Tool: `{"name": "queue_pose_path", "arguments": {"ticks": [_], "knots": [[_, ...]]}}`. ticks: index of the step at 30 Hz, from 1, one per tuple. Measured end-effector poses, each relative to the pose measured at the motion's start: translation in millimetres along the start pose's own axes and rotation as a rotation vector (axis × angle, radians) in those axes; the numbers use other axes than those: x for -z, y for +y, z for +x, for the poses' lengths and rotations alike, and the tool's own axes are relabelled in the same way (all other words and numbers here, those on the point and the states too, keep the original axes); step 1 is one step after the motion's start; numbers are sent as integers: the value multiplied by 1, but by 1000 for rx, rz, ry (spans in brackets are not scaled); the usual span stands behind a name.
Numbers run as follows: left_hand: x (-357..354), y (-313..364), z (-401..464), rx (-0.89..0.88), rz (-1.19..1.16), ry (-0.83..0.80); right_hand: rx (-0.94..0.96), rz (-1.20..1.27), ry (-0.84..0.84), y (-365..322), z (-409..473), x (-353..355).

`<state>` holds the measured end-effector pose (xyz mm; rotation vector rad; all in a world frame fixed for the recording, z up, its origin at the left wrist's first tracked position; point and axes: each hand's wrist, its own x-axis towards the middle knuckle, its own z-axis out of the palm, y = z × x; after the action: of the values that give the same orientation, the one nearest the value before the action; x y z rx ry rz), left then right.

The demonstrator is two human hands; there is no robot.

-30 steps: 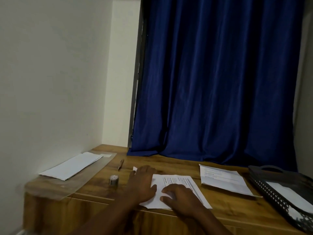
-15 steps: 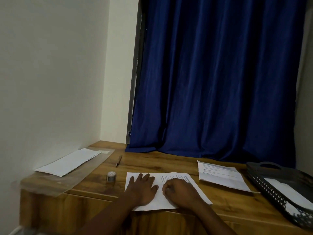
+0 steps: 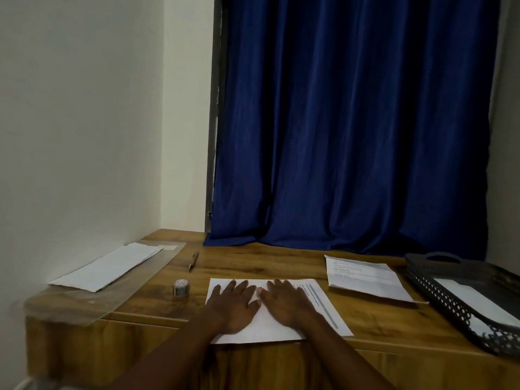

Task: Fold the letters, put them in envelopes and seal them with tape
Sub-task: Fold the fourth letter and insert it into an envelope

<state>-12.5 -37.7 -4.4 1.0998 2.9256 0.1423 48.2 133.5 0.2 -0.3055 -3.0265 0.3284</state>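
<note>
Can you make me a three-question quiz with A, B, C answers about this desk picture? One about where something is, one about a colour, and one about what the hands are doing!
1. Where is the small roll of tape?
A. In the black basket
B. On the desk, left of the letter being folded
C. On the envelopes

2. What colour is the curtain?
A. Red
B. Green
C. Dark blue

3. What are the hands doing?
A. Pressing flat on the letter
B. Holding the pen
C. Lifting the basket

Answers: 1 B, the roll stands on the wood beside the letter. 2 C, the cloth is dark blue. 3 A, the left hand and right hand lie with fingers spread on the paper.
</note>
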Motion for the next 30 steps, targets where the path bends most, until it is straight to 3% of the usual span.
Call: {"name": "queue_pose_path", "arguments": {"ticks": [6, 10, 17, 27, 30], "knots": [[2, -1, 3, 10, -1, -39, -170, -101, 10, 67, 3, 8], [7, 11, 1, 59, 3, -48, -176, -101, 9, 69, 5, 3], [4, 68, -5, -72, -30, -48, -186, -104, 17, 71, 7, 1], [5, -14, -4, 53, -11, -47, -171, -51, 34, 66, -3, 7], [0, -18, -2, 61, -9, -30, -159, 209, 145, 65, -17, 12]]}}
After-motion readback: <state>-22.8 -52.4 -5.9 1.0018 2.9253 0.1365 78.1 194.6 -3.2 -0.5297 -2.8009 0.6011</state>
